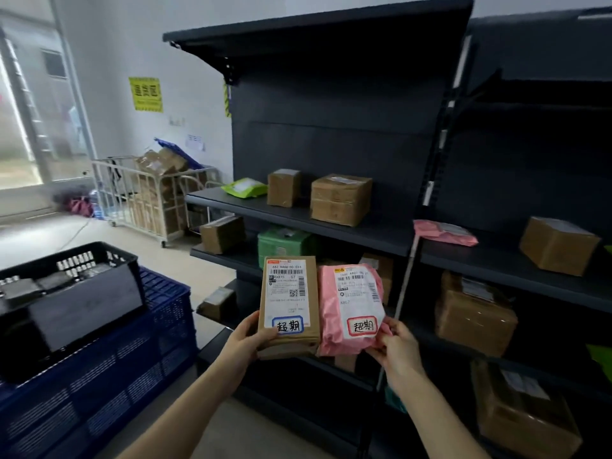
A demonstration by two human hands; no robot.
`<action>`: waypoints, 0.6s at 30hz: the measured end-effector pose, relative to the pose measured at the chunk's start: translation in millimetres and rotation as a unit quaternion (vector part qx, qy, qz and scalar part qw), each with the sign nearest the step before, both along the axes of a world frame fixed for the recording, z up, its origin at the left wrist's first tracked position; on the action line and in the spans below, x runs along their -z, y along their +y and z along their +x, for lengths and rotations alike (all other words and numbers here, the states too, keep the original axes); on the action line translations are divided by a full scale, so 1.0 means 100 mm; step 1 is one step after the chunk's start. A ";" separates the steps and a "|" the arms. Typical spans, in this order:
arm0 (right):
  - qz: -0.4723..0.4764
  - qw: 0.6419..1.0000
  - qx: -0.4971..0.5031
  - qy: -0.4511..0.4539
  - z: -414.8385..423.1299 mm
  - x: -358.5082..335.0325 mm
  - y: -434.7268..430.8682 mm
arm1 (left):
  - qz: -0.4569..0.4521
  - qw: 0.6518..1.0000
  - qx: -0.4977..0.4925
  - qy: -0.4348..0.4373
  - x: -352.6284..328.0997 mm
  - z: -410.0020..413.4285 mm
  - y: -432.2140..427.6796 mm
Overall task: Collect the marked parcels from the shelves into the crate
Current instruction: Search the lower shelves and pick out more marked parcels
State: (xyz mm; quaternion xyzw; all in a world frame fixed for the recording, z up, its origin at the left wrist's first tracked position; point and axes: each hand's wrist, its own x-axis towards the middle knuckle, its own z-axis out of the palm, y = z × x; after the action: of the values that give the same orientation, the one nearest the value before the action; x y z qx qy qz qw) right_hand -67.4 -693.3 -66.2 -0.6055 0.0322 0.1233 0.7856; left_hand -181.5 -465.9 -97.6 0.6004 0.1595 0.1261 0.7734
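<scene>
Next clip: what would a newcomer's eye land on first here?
Two parcels are held up side by side at centre, in front of the dark shelves: a brown box in the left grip and a pink mailer in the right grip, each bearing a handwritten sticker. At lower left, a black crate rests on a blue crate.

Blue crate partly beyond the left edge; fine print of the brown parcel blurred.

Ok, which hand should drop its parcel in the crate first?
Probably left. The left hand, holding the brown box, is nearer the black crate; the right hand with the pink mailer is farther.
</scene>
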 end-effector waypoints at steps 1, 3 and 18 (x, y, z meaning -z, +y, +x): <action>0.000 1.000 -0.007 -0.002 -0.03 -0.01 0.20 | 0.002 1.000 -0.008 0.002 0.00 -0.06 0.18; -0.005 1.000 -0.019 -0.003 -0.09 -0.01 0.60 | 0.005 1.000 -0.023 0.002 0.00 -0.18 0.55; -0.003 0.984 -0.179 -0.003 -0.40 0.07 3.48 | 0.003 0.987 -0.162 0.004 0.04 -1.11 2.99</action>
State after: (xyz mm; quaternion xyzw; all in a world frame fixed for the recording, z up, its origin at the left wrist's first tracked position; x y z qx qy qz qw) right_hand -107.8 -345.4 -73.6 -0.6045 -0.0785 0.2596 0.7490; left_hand -292.3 -166.8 -102.0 0.5698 0.2574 0.2473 0.7402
